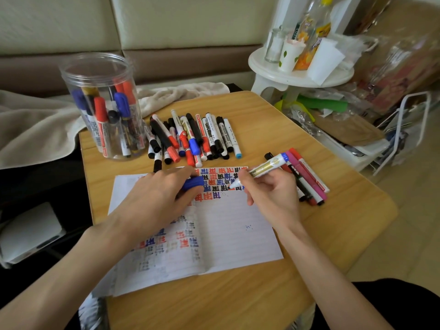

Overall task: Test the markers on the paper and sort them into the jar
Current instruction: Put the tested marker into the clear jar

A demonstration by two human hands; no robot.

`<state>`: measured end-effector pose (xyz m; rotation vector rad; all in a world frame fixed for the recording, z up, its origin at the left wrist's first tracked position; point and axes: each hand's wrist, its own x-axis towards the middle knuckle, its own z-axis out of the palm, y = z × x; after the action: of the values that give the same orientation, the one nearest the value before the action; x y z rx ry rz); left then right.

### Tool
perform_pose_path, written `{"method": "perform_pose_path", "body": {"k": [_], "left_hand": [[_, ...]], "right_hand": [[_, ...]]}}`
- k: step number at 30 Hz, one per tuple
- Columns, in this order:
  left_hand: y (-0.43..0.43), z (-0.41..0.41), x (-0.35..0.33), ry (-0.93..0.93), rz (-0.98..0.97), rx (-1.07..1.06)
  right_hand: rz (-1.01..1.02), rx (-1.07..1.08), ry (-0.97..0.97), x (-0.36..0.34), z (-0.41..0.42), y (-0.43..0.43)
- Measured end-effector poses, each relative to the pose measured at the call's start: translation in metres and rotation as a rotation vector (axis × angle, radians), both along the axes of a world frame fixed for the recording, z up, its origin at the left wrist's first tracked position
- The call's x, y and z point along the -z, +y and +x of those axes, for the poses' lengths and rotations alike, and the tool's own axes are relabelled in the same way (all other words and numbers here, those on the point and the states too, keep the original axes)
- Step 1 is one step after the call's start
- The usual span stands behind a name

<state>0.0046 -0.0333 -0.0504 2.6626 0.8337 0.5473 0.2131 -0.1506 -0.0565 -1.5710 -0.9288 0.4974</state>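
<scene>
An open lined notebook lies on the wooden table, its top rows filled with red, blue and black marks. My right hand grips an uncapped white-and-gold marker with its tip touching the paper. My left hand rests on the page and holds the blue cap. A clear plastic jar at the back left holds several markers upright. A pile of loose markers lies behind the notebook. A smaller group of markers lies to the right of my right hand.
A beige blanket lies left of the table against the sofa. A white round stool with bottles and cups stands at the back right. Bags and a white rack crowd the floor to the right.
</scene>
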Motion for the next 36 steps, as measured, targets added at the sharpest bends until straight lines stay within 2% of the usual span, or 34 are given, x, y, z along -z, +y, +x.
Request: {"method": "perform_pose_path", "body": {"k": [19, 26, 36], "left_hand": [[0.005, -0.001, 0.005, 0.036, 0.014, -0.014], [0.005, -0.002, 0.006, 0.020, 0.009, -0.003], [0.005, -0.002, 0.004, 0.035, -0.019, -0.010]], "right_hand": [[-0.050, -0.025, -0.022, 0.011, -0.009, 0.008], [-0.051, 0.040, -0.005, 0.011, -0.008, 0.007], [-0.066, -0.006, -0.044, 0.009, -0.011, 0.007]]}}
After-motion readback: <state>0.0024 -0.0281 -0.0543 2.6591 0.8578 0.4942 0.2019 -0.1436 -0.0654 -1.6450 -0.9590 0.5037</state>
